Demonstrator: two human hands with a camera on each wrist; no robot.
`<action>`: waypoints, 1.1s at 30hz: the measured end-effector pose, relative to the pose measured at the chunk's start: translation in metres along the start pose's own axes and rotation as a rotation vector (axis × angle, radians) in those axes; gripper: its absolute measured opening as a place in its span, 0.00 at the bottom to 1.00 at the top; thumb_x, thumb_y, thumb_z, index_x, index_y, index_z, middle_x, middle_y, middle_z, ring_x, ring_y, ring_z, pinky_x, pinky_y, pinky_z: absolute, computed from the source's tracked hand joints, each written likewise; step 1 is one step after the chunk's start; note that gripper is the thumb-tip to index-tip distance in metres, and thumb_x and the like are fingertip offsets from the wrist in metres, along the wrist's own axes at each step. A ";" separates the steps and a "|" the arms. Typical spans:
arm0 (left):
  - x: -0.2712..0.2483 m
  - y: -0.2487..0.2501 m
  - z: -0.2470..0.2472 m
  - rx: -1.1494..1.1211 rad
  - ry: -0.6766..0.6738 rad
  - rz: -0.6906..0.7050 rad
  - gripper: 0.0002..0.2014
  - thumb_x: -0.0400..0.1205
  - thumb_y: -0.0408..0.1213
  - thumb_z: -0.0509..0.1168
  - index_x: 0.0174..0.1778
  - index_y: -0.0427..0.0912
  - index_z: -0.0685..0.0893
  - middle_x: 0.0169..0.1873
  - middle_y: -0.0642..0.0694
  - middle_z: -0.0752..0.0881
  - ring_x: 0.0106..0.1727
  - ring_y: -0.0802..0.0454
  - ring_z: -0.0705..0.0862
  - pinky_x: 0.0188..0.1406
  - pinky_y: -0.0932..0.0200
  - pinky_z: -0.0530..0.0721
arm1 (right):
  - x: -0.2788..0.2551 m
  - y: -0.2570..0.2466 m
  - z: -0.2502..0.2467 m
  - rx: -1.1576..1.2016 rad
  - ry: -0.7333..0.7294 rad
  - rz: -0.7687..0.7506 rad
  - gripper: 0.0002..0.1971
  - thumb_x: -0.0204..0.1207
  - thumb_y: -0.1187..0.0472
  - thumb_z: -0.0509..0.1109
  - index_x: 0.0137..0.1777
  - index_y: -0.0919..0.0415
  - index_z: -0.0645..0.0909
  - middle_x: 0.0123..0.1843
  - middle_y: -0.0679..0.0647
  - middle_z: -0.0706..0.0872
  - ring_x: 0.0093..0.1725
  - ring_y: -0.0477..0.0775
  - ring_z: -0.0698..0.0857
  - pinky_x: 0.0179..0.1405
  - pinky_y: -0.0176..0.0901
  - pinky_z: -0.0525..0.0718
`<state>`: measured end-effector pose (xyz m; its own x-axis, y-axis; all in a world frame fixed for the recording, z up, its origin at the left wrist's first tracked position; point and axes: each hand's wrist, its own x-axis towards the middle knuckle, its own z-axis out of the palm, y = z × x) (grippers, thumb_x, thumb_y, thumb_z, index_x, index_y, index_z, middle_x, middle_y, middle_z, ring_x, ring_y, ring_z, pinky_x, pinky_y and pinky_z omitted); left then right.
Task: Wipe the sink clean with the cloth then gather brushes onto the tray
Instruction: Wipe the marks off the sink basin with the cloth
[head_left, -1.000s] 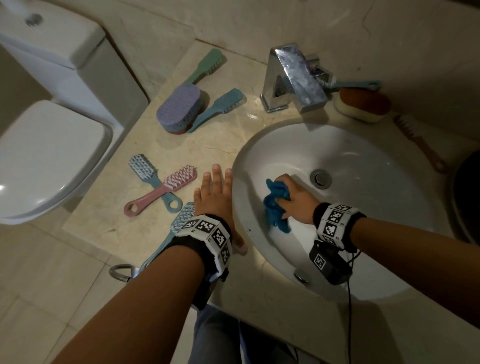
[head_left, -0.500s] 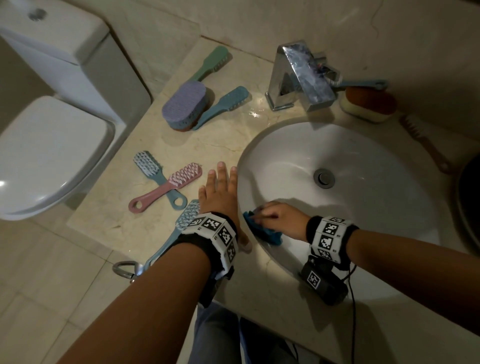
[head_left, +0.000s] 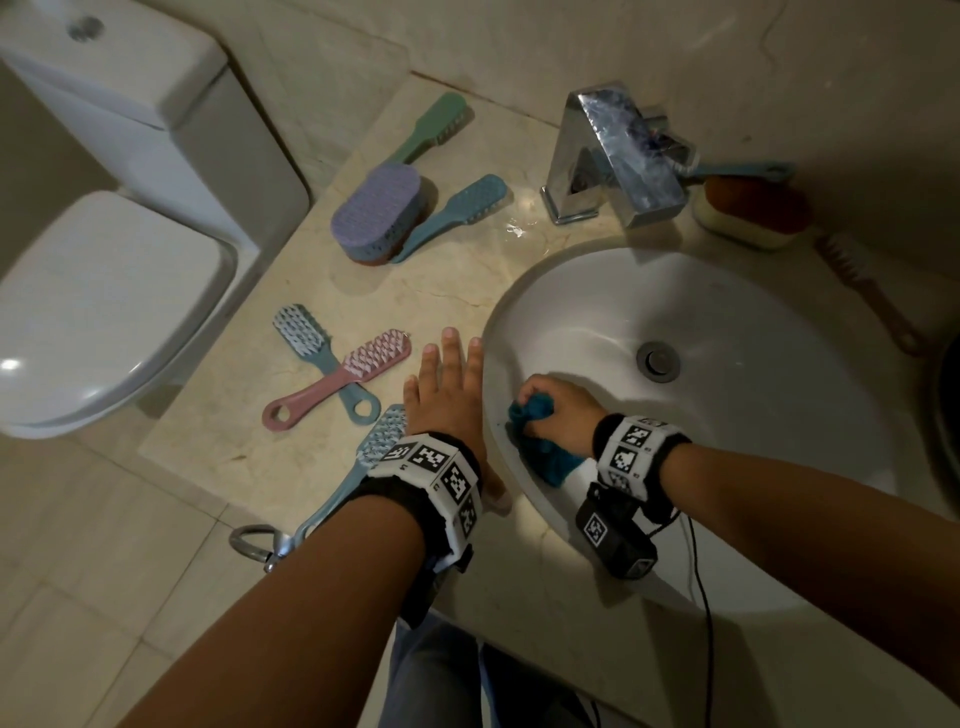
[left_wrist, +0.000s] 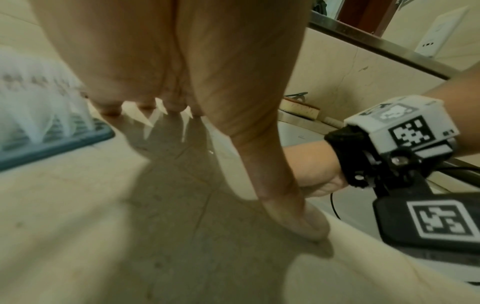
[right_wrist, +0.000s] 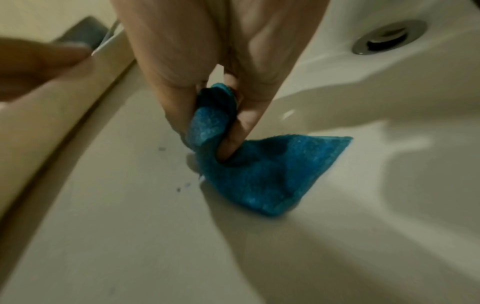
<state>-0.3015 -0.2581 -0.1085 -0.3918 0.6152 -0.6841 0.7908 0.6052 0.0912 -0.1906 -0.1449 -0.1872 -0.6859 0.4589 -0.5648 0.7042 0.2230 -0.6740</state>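
My right hand (head_left: 558, 410) grips a bunched blue cloth (head_left: 540, 441) and presses it on the near-left wall of the white sink (head_left: 753, 374). In the right wrist view the fingers (right_wrist: 241, 127) curl round the cloth (right_wrist: 272, 174), with dark specks on the sink wall (right_wrist: 130, 205) beside it. My left hand (head_left: 447, 389) lies flat with straight fingers on the marble counter (head_left: 249, 436) at the sink's left rim. Brushes lie on the counter: a pink one (head_left: 337, 379) crossed over a teal one (head_left: 311, 348), and a blue one (head_left: 374, 447) partly under my left wrist.
A purple scrub brush (head_left: 376, 213), a green brush (head_left: 431, 127) and a teal brush (head_left: 457, 213) lie at the back left. The chrome tap (head_left: 618, 156) stands behind the sink, with a sponge brush (head_left: 753, 213) and a brown brush (head_left: 872, 291) at the right. A toilet (head_left: 104, 291) stands left.
My right hand swept the cloth from mid-bowl toward the near-left rim, then slightly back up the wall, bunching it. The left hand stayed flat on the counter.
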 end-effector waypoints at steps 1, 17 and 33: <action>0.000 0.000 0.000 0.002 -0.001 0.002 0.80 0.53 0.56 0.84 0.78 0.43 0.22 0.77 0.40 0.23 0.81 0.38 0.29 0.80 0.40 0.40 | 0.001 0.002 -0.006 0.053 0.021 0.010 0.13 0.69 0.69 0.74 0.47 0.53 0.77 0.50 0.52 0.80 0.50 0.54 0.79 0.42 0.39 0.78; -0.003 0.001 -0.002 0.009 0.000 0.002 0.79 0.54 0.55 0.84 0.78 0.43 0.23 0.77 0.39 0.22 0.81 0.38 0.29 0.81 0.42 0.40 | -0.011 -0.006 0.003 0.544 -0.227 0.011 0.19 0.71 0.80 0.66 0.49 0.53 0.77 0.48 0.53 0.85 0.51 0.56 0.83 0.50 0.47 0.80; -0.002 0.000 -0.001 -0.015 0.006 0.008 0.79 0.53 0.53 0.84 0.78 0.44 0.23 0.78 0.40 0.23 0.81 0.38 0.29 0.81 0.40 0.40 | 0.001 0.004 -0.031 0.240 0.093 0.104 0.19 0.67 0.71 0.77 0.57 0.59 0.81 0.47 0.51 0.80 0.49 0.52 0.81 0.47 0.42 0.83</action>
<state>-0.3012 -0.2591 -0.1061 -0.3886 0.6226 -0.6792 0.7869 0.6078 0.1069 -0.1827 -0.1167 -0.1762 -0.5845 0.5478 -0.5986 0.6989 -0.0350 -0.7144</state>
